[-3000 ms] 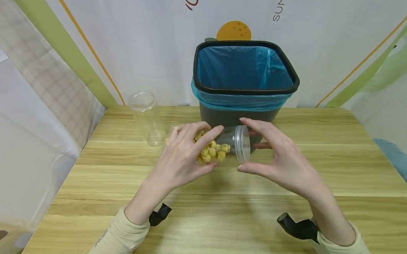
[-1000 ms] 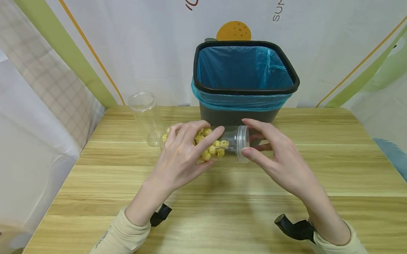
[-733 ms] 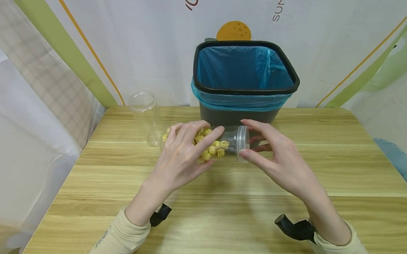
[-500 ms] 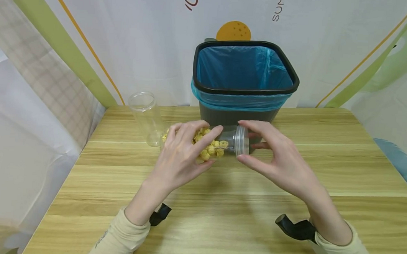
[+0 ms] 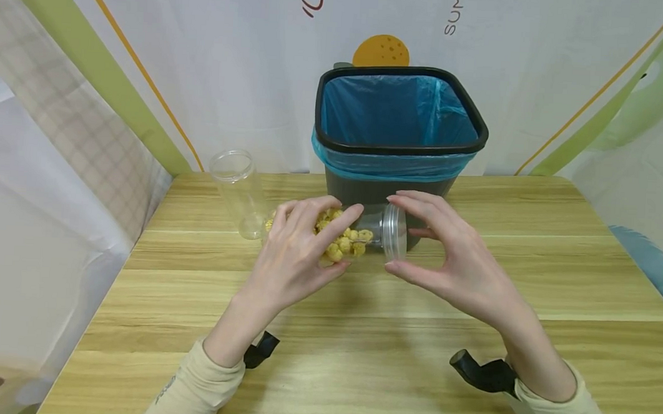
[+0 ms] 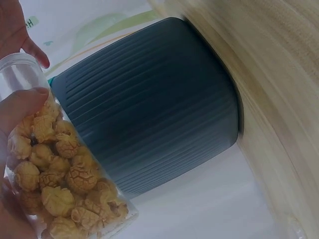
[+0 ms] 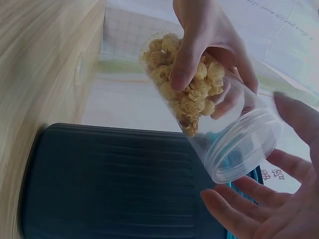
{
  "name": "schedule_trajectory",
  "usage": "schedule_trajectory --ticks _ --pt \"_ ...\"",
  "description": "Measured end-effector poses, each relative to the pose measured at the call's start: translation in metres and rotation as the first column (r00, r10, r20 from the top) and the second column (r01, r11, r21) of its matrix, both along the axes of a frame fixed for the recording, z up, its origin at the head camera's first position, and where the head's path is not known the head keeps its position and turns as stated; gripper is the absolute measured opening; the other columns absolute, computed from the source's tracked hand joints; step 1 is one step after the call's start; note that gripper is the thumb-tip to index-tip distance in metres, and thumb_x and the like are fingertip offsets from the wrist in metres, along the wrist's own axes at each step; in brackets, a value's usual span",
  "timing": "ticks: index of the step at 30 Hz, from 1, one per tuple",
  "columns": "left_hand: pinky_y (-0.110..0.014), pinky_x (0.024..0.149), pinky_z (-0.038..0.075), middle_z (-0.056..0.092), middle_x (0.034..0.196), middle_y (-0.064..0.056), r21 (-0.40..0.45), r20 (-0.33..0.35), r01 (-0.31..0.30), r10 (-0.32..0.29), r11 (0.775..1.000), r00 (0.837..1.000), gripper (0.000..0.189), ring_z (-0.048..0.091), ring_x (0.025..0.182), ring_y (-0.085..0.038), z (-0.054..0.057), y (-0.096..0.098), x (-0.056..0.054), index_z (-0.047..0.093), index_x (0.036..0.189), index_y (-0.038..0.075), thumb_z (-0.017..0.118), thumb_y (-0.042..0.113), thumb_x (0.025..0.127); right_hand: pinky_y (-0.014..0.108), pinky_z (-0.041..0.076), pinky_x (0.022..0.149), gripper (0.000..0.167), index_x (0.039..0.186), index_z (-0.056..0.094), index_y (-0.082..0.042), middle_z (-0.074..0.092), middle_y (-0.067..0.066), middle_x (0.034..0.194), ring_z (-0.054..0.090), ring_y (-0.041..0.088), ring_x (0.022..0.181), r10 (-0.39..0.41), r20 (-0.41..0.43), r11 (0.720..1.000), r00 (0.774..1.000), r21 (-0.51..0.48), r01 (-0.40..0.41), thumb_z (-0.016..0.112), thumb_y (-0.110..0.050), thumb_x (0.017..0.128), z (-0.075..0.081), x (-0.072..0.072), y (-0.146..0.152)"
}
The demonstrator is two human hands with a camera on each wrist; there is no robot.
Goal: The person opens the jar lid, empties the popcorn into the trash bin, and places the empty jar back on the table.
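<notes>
A clear jar (image 5: 371, 225) partly filled with yellow popcorn (image 5: 343, 244) lies tilted sideways above the table. My left hand (image 5: 298, 249) grips it round the body, thumb in front and fingers over the far side. At the right end is the jar's clear ridged lid (image 5: 394, 231). My right hand (image 5: 455, 257) surrounds that lid with thumb and fingers spread; in the right wrist view its fingertips (image 7: 212, 196) stand slightly apart from the rim. Popcorn shows through the wall in the left wrist view, with the left thumb (image 6: 30, 102) on the jar.
Behind the hands stands a dark bin (image 5: 389, 188) with a blue liner (image 5: 393, 110). An uncovered clear jar (image 5: 242, 196) stands upright at the back left of the wooden table (image 5: 345, 370). Printed curtains (image 5: 248, 71) hang behind and at both sides.
My right thumb, against the lid a second ago, has moved down and off its face, and the right fingers have spread wider. The left hand and jar hold nearly the same place.
</notes>
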State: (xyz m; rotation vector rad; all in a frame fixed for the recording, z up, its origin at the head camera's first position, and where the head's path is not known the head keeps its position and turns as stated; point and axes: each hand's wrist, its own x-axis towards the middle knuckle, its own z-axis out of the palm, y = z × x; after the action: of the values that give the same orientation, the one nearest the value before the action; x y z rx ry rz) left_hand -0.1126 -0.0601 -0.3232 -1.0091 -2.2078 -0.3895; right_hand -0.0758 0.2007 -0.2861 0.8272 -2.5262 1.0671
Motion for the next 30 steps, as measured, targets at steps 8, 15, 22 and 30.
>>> schedule_trajectory --ticks 8,15,22,30 --pt "-0.049 0.101 0.045 0.057 0.132 -0.01 -0.007 -0.004 -0.008 0.008 1.0 1.0 0.083 0.058 0.118 -0.029 0.0012 0.0015 0.0013 0.048 0.148 0.026 0.09 0.033 0.076 0.053 0.059 0.095 0.065 0.154 0.047 -0.02 0.055 0.007 0.149 0.062 0.028 0.126 -0.085 0.16 0.995 0.983 -0.042 0.092 0.074 -0.021 0.095 0.0034 0.001 -0.001" --pt "-0.049 0.102 0.045 0.056 0.132 -0.01 -0.025 -0.019 -0.011 0.011 1.0 1.0 0.082 0.058 0.119 -0.028 0.0009 0.0021 0.002 0.049 0.148 0.026 0.09 0.034 0.077 0.051 0.058 0.094 0.061 0.152 0.048 -0.024 0.063 0.007 0.136 0.068 0.026 0.113 -0.14 0.237 0.99 0.961 0.016 0.14 0.071 -0.033 0.097 0.0037 0.0008 -0.0014" --pt "-0.05 0.1 0.046 0.057 0.131 -0.01 -0.008 -0.024 -0.001 0.0 1.0 1.0 0.085 0.058 0.118 -0.029 0.0002 0.0018 0.0011 0.05 0.146 0.025 0.093 0.032 0.074 0.047 0.06 0.092 0.067 0.15 0.051 -0.022 0.06 0.003 0.144 0.067 0.021 0.114 -0.096 0.142 0.995 0.985 0.016 0.095 0.08 -0.026 0.091 0.0007 -0.0008 0.001" --pt "-0.049 0.1 0.045 0.058 0.131 -0.01 0.01 0.006 0.013 -0.014 1.0 1.0 0.084 0.059 0.118 -0.029 -0.0011 0.0006 -0.0006 0.051 0.147 0.024 0.092 0.031 0.075 0.025 0.059 0.091 0.075 0.145 0.056 -0.02 0.058 0.001 0.147 0.059 0.015 0.127 -0.006 -0.008 1.0 1.0 -0.009 0.006 0.089 -0.008 0.078 -0.0012 -0.0016 0.0016"
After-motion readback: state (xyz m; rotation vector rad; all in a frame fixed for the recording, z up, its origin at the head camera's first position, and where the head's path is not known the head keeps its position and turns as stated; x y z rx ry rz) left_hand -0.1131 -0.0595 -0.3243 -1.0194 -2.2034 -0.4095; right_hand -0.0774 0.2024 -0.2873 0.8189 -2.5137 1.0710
